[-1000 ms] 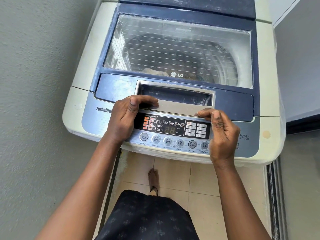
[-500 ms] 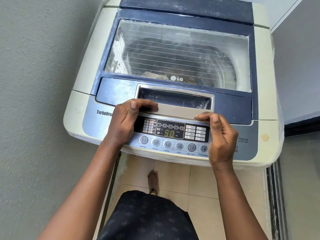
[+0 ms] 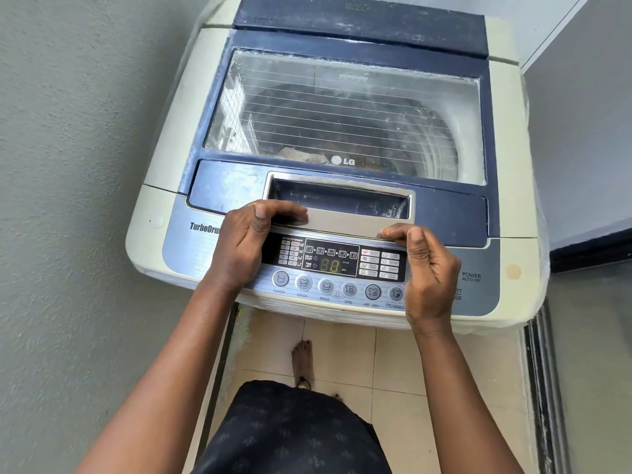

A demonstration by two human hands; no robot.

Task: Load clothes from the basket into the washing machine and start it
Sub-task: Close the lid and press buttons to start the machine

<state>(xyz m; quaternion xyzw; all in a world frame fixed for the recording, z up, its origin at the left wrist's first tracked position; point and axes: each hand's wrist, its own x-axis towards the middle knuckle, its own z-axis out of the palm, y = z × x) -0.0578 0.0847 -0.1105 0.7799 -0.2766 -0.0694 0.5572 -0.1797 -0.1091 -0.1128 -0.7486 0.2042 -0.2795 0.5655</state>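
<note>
Looks like loading's done: clothes [image 3: 297,155] are sitting under the washing machine [image 3: 171,159] lid [image 3: 342,107] at 12 o'clock, left hand [image 3: 246,244] and right hand [image 3: 427,265] are each curling their grip onto the lid handle [image 3: 342,222], and the display [image 3: 330,266] is glowing, so probably only pressing start is left.

Left hand [image 3: 246,248], right hand [image 3: 427,268] gripping lid handle [image 3: 345,221]
</note>
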